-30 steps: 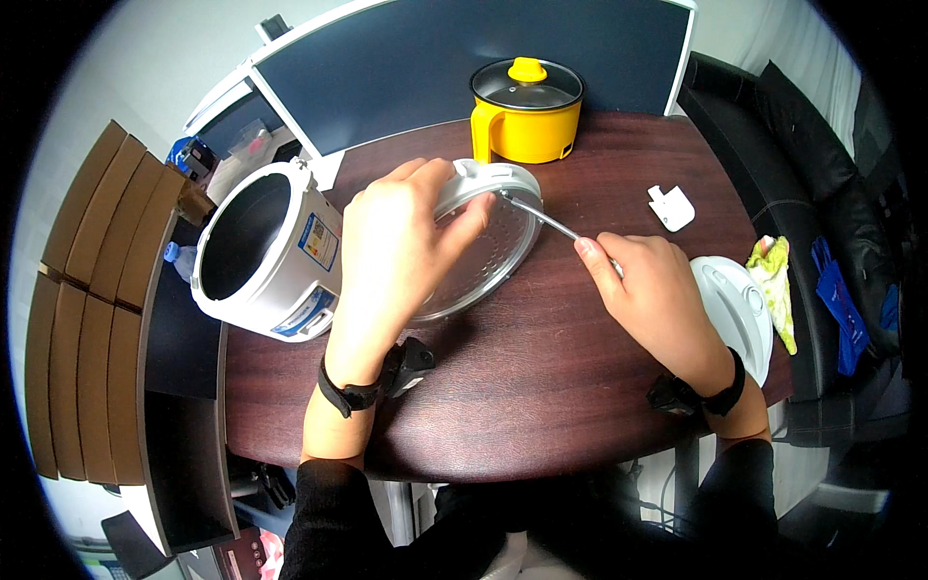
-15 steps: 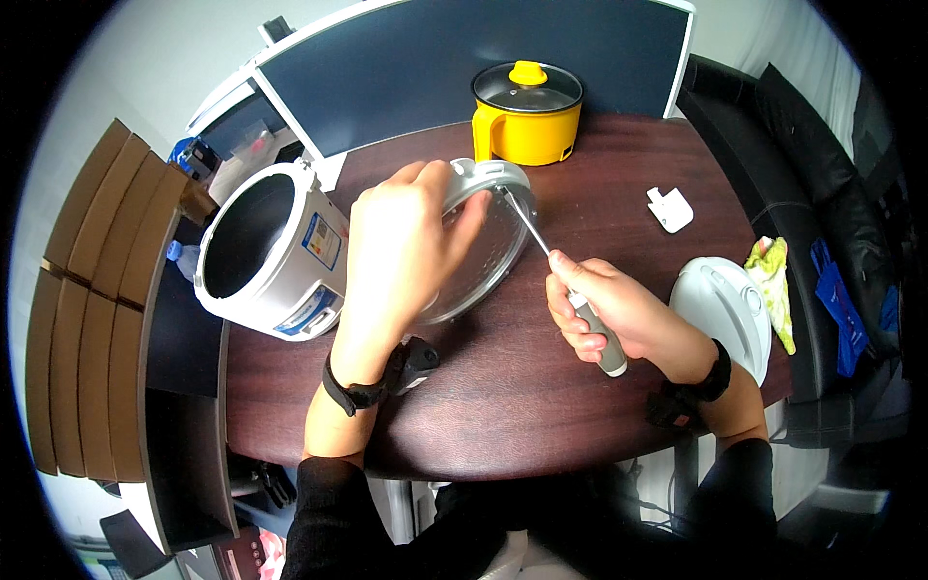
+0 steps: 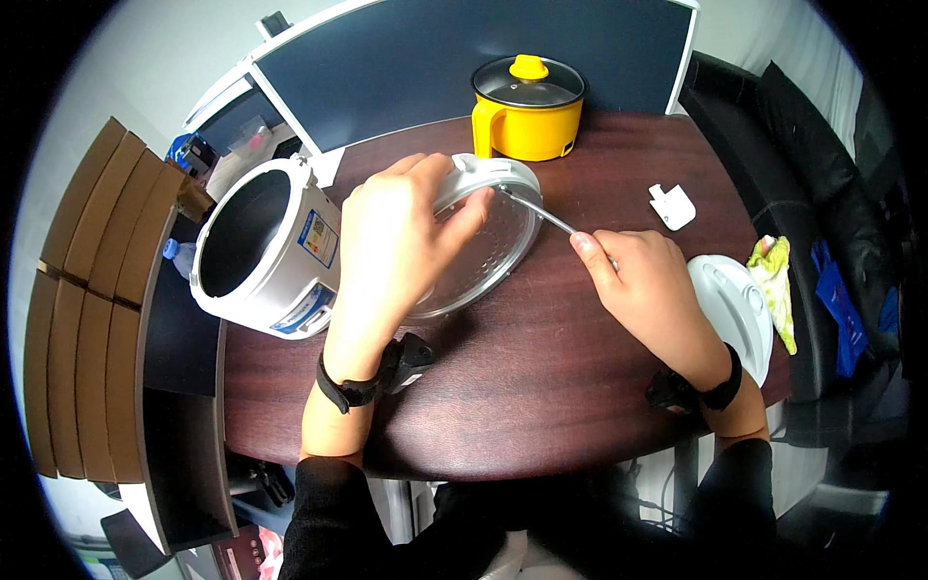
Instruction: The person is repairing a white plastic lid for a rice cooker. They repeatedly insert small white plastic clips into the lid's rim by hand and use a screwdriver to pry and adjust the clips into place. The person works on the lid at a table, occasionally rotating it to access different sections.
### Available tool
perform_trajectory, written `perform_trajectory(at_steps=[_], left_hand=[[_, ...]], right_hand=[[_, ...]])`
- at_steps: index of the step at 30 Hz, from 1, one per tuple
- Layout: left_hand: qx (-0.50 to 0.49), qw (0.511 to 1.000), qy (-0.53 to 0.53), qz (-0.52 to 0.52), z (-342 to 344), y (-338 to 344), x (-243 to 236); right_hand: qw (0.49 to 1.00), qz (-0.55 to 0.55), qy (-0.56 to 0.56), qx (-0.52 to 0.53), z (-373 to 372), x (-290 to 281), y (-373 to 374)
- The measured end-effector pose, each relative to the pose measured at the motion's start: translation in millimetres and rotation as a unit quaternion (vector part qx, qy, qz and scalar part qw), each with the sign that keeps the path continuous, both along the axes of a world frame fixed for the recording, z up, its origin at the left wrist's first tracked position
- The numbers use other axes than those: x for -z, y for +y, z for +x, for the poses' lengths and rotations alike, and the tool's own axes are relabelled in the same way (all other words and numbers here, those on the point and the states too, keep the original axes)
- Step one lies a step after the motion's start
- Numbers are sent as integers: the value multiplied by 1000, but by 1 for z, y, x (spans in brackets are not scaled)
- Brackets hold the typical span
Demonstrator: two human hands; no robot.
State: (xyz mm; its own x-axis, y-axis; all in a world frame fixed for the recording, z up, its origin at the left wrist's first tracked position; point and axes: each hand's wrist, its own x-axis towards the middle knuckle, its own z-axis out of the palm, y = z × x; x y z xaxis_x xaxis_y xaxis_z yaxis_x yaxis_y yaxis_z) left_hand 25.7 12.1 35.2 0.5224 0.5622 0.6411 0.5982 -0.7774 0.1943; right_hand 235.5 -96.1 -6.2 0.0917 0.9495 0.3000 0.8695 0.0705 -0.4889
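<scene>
My left hand (image 3: pixel 398 227) is closed on the upper rim of a round rice cooker lid (image 3: pixel 498 253), holding it tilted up off the table. The lid has a see-through, dotted middle and a pale grey rim. In my right hand (image 3: pixel 648 295) is a screwdriver (image 3: pixel 544 214), its handle mostly hidden by my fingers. Its metal shaft points up and left, and the tip meets the lid's upper rim near my left thumb. To the left of the lid stands a white rice cooker body (image 3: pixel 307 253), open at the top, its dark inside showing.
A yellow pot (image 3: pixel 532 128) with a glass lid stands at the back by a dark divider (image 3: pixel 406 77). On the right lie a small white plastic piece (image 3: pixel 673 207), a white oval cover (image 3: pixel 737 309) and a yellow-green cloth (image 3: pixel 771 290). Cardboard boxes (image 3: pixel 87 338) are stacked far left.
My right hand has turned over and moved slightly up and right, so the screwdriver lies at a flatter angle. The lid has shifted a little, still in my left hand.
</scene>
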Motion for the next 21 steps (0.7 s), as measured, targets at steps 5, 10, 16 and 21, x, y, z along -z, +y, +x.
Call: perform_trajectory(at_steps=[5,10,16,21], left_hand=[[6,1000,11,25,2,-2,0],[10,1000,4,26,1,-1,2],[15,998,36,44,3,1,6],[0,996,65,69,8,2,15]], right_hand=[[991,-35,106,-72,2,11,4],[791,-299,509,-159,-3,22,9],[502,-391,726,-261,-7,25,5],[474,-439,742,-181,-14,33,20]])
